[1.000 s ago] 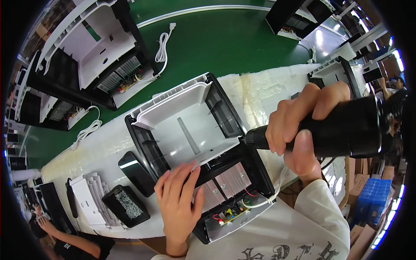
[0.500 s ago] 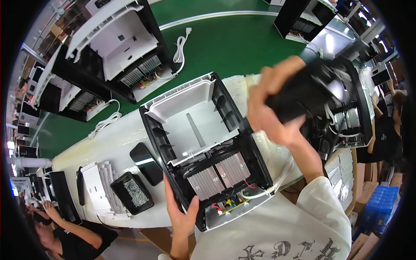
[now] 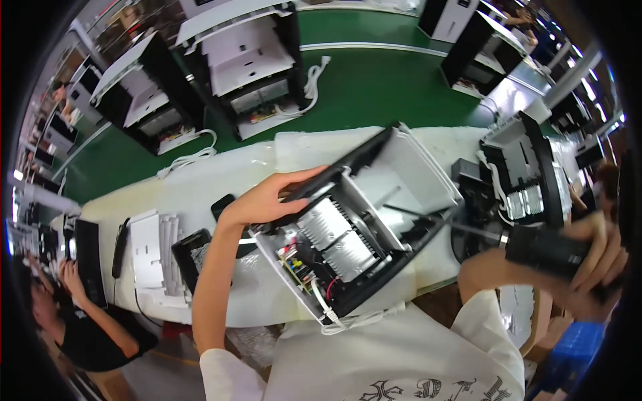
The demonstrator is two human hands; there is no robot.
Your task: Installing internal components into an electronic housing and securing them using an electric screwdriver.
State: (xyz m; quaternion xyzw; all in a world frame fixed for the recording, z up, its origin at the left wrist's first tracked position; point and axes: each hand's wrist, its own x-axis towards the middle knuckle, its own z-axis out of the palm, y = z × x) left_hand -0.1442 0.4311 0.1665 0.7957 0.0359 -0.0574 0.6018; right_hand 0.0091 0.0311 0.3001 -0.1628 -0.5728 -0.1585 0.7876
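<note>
A view from above showed a person at a long white bench (image 3: 221, 175) on an assembly line. An open black-and-white appliance housing (image 3: 364, 220) lay tilted on the bench in front of them, its inside facing up. Inside were two ribbed metal blocks (image 3: 338, 240), a small circuit board (image 3: 299, 259) with red and black wires, and a white cord (image 3: 348, 319) trailing out at the near edge.

The left hand (image 3: 271, 200) gripped the housing's upper black edge, fingers curled over it, holding it at a slant. The right hand (image 3: 595, 257) was wrapped tightly around a black electric screwdriver (image 3: 548, 250) off to the right, its long thin bit (image 3: 441, 224) pointing into the housing's right side.

The work seemed to be midway: parts sat in place, yet the housing was uncovered and the wiring exposed, so fastening and closing appeared to be left.

Compared with half a second before, the housing had been turned and tipped, the left hand had moved from its near edge to its far edge, and the screwdriver had dropped from overhead to the right.

Loose white panels (image 3: 150, 257) and a small black part (image 3: 194, 250) lay to the left. Similar open units (image 3: 247, 73) stood on a green floor (image 3: 374, 87) beyond, and another person (image 3: 73, 314) sat at lower left.
</note>
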